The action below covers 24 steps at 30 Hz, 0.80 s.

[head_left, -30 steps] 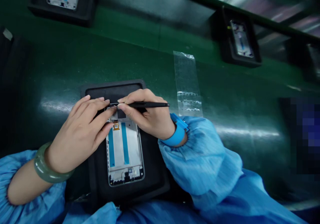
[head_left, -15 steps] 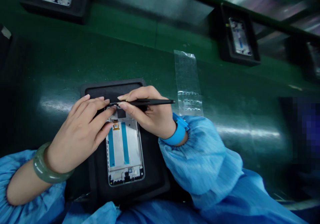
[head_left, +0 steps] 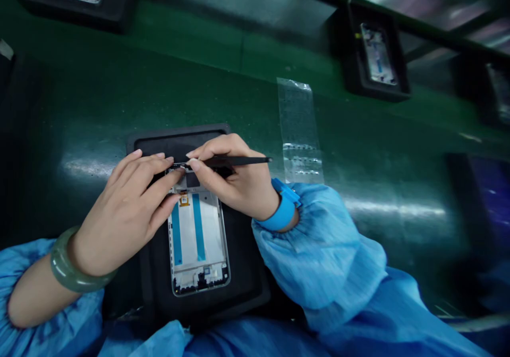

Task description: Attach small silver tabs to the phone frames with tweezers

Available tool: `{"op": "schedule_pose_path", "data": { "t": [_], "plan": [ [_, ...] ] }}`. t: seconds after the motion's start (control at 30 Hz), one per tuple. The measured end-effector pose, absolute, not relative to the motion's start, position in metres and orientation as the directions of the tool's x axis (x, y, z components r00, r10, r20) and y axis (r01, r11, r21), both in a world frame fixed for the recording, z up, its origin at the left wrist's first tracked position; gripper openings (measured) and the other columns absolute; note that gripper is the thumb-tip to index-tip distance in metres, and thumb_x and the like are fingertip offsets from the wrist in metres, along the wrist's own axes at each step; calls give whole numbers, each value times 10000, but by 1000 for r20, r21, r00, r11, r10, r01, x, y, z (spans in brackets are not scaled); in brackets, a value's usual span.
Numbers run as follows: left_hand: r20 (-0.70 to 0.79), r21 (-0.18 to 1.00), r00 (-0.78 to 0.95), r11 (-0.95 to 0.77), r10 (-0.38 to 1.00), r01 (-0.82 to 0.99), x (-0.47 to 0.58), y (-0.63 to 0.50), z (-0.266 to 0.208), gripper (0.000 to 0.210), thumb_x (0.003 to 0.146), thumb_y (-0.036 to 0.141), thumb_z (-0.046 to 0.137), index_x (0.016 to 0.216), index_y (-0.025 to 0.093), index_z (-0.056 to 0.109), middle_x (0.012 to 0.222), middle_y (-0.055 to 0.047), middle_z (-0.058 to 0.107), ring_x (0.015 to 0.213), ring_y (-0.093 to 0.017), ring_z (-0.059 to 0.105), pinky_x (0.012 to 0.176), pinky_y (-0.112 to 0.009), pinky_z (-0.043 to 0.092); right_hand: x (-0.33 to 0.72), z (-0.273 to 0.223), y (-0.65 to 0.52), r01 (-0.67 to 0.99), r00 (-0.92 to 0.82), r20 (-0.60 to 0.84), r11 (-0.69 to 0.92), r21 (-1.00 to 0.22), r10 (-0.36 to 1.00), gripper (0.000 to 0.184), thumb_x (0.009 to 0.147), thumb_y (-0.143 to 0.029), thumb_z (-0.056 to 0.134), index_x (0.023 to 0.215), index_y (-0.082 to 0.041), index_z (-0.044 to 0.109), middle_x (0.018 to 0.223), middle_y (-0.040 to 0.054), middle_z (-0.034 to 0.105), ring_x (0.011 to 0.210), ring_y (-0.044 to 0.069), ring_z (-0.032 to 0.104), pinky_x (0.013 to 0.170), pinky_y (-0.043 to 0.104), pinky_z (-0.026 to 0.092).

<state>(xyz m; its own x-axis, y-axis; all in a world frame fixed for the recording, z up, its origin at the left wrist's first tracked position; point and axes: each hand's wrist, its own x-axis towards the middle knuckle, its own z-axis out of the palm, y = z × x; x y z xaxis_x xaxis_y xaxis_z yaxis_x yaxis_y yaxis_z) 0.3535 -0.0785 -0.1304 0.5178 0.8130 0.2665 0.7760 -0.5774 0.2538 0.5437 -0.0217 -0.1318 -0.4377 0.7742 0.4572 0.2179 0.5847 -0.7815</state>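
Note:
A phone frame with two blue strips lies in a black foam tray before me. My right hand pinches black tweezers, their tip pointing left at the frame's top edge. My left hand lies over the frame's upper left corner, fingers stretched out and fingertips touching its top edge. Just below those fingertips shows a small orange flex connector. Whatever sits at the tweezer tip is too small to make out, and the fingers partly hide that corner.
Right of the tray, a clear plastic strip lies on the green work surface. Further back stand black trays with phone frames, one at upper left and one at upper right. A dark object with a purple face is at the right.
My right hand and the tweezers have shifted slightly left. The left hand stays nearly in place on the frame. The back trays appear a little further left and up as the view moves.

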Motion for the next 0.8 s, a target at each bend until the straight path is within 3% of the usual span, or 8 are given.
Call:
{"op": "schedule_pose_path", "data": {
  "t": [0.63, 0.8],
  "plan": [
    [283, 272, 521, -588, 805, 762, 351, -77, -132, 328, 857, 259, 518, 1161, 138, 526, 1149, -123, 549, 1147, -260, 492, 1044, -500, 343, 535, -115, -16, 451, -508, 391, 624, -639, 768, 28, 851, -215, 528, 837, -216, 503, 818, -23, 581, 707, 100, 584, 649, 228, 502],
    [253, 293, 506, -564, 824, 772, 351, -77, -131, 322, 854, 258, 516, 1149, 132, 537, 1174, -125, 547, 1155, -257, 487, 1065, -484, 318, 531, -112, -10, 433, -553, 372, 639, -636, 745, 37, 852, -198, 505, 829, -210, 478, 821, -32, 556, 661, 75, 565, 639, 206, 504]
  ]
}}
